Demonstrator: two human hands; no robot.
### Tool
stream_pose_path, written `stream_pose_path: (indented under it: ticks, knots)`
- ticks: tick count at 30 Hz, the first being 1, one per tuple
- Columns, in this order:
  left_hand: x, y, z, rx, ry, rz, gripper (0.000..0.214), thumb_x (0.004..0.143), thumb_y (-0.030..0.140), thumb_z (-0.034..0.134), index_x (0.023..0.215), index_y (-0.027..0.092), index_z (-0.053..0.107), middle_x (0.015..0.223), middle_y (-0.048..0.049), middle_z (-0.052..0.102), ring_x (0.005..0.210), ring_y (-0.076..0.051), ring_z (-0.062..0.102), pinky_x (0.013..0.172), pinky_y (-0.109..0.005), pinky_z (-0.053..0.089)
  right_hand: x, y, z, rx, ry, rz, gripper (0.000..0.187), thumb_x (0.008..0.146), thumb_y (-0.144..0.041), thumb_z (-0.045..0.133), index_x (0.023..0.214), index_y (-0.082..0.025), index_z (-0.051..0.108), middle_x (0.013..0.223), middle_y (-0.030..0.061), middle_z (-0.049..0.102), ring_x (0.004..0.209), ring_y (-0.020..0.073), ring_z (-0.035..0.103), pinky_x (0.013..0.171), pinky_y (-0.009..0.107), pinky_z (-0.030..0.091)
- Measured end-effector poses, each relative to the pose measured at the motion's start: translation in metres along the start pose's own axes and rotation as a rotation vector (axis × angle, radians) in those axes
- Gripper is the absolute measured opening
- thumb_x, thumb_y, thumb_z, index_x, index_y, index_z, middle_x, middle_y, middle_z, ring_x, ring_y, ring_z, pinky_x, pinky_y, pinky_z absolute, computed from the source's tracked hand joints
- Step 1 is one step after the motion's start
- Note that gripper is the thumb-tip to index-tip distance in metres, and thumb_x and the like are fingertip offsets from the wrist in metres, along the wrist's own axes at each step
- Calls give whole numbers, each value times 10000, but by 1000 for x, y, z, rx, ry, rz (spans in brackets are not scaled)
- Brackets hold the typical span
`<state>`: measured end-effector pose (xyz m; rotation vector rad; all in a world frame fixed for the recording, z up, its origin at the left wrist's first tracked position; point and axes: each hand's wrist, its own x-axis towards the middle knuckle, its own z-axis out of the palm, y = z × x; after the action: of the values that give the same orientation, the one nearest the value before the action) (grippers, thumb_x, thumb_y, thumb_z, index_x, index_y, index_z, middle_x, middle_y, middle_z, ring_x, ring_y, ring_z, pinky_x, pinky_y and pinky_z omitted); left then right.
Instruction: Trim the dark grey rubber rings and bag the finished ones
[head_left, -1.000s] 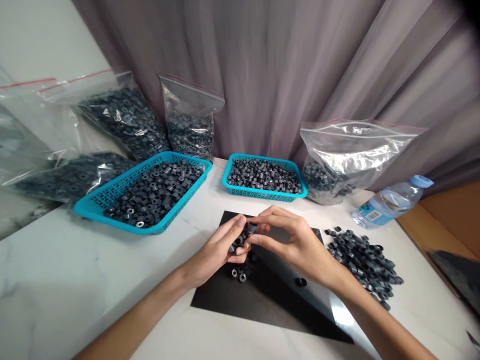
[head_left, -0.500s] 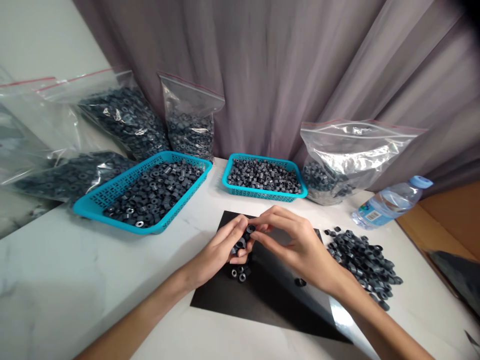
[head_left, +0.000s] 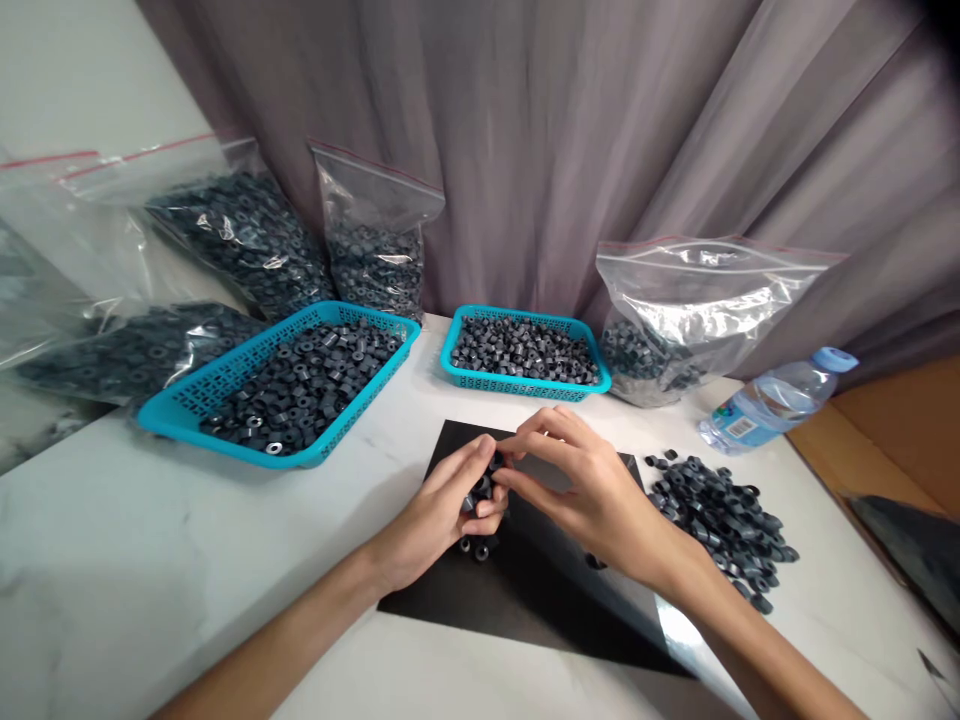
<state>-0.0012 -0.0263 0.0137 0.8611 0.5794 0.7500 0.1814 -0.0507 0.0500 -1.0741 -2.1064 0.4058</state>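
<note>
My left hand [head_left: 442, 510] is curled around several small dark grey rubber rings [head_left: 480, 490] above a black mat [head_left: 525, 590]. My right hand [head_left: 577, 485] meets it from the right, thumb and forefinger pinched on one ring at the top of that handful. Two loose rings [head_left: 474, 547] lie on the mat just under my left hand. Another single ring [head_left: 592, 562] peeks out beneath my right wrist.
A loose pile of rings [head_left: 720, 515] lies right of the mat. Two turquoise baskets of rings [head_left: 285, 385] [head_left: 525, 352] stand behind, with clear zip bags of rings [head_left: 375, 240] [head_left: 675, 310] against a grey curtain. A water bottle [head_left: 772, 400] lies at the right.
Both hands have stayed together over the mat, sinking slightly closer to it. The right fingers have shifted on the ring at the top of the handful.
</note>
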Motion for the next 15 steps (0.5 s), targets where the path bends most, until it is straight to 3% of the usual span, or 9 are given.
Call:
stream_pose_path:
  ticks: [4,7,10,13,15]
  knots:
    - [1,2,-2,-71,-8,-2,329,958,474,574,890,153,593,741,22,440,562,-45,358,459,-146,241,-2,6,-10,123,-74,152,293,959,-312,637,1243,-238,632,1018,56,641,918,190,619,826,332,532]
    - [3,9,-5,-99,6,34,307,995,430,526,886,149,581,743,28,416,552,-41,323,450,-145,231,-15,14,-7,105,-93,249,294,968,-328,617,1244,-227,614,1010,54,630,901,189,625,815,338,542]
    - [5,16,-6,-78,50,73,285,1005,398,516,880,148,571,746,33,394,550,-43,300,441,-147,212,-38,17,8,77,-138,263,291,978,-299,594,1266,-260,591,1075,60,615,996,212,629,896,377,545]
    - [5,18,-7,50,82,109,295,997,425,521,872,159,544,746,36,393,556,-47,301,449,-151,214,-59,11,26,81,-141,252,409,985,-227,556,1378,-308,475,1226,76,576,1046,209,635,920,371,565]
    - [5,16,-7,168,84,125,335,993,465,507,841,167,513,725,43,388,553,-52,287,459,-157,220,-67,7,34,13,-154,190,488,978,-161,526,1428,-316,416,1364,101,514,1193,242,588,998,412,541]
